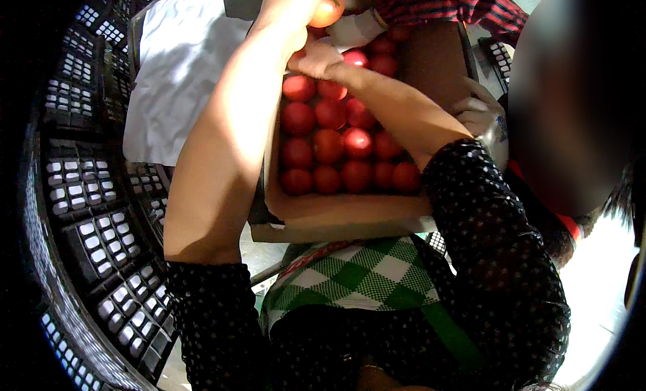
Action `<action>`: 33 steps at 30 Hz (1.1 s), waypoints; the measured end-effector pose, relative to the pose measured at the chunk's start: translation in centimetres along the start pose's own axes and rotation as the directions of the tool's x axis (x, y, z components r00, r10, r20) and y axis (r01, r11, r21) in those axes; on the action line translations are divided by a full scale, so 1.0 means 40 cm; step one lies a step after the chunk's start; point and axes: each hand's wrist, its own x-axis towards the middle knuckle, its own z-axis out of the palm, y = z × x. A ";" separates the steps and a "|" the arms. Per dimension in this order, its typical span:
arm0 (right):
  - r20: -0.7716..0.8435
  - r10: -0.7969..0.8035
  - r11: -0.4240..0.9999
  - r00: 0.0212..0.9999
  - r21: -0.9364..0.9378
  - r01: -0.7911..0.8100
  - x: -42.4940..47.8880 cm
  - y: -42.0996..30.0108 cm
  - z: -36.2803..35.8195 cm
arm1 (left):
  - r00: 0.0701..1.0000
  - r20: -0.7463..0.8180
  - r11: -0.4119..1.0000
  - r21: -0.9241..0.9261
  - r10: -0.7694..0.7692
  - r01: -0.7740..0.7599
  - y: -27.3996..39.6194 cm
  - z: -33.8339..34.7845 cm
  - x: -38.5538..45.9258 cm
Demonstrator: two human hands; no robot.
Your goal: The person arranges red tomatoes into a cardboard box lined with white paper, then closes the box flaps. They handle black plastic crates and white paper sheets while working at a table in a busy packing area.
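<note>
At the top edge, my left hand is partly cut off and holds an orange-red tomato with a green stem. Just below it, my right hand reaches into a lined box. Its fingertips are down by a red tomato, and the arm and left hand hide part of that spot, so its grip is unclear. Several rows of red tomatoes fill the near part of the box.
A co-worker's white-gloved hand with a plaid sleeve reaches in from the top. Another gloved hand rests by the box's right side. White cloth lies left, beside stacked black plastic crates.
</note>
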 end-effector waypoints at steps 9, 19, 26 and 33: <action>0.065 0.147 -0.019 0.987 0.998 -0.063 -0.035 -0.024 -0.384 | 0.978 0.164 0.991 0.060 -0.126 0.118 0.039 0.023 -0.026; -0.434 0.059 0.868 0.899 0.467 0.168 -0.143 -0.073 -0.484 | 0.966 0.238 0.968 -0.203 -0.100 0.150 0.041 0.015 -0.026; 0.450 0.060 0.847 0.891 -0.495 0.193 -0.098 0.089 -0.275 | 0.967 0.222 0.933 -0.303 -0.127 0.192 0.038 0.004 -0.013; 0.571 -0.126 0.891 0.811 -0.295 0.346 -0.129 -0.045 -0.192 | 0.982 0.098 0.963 -0.201 -0.161 0.178 0.028 -0.008 -0.011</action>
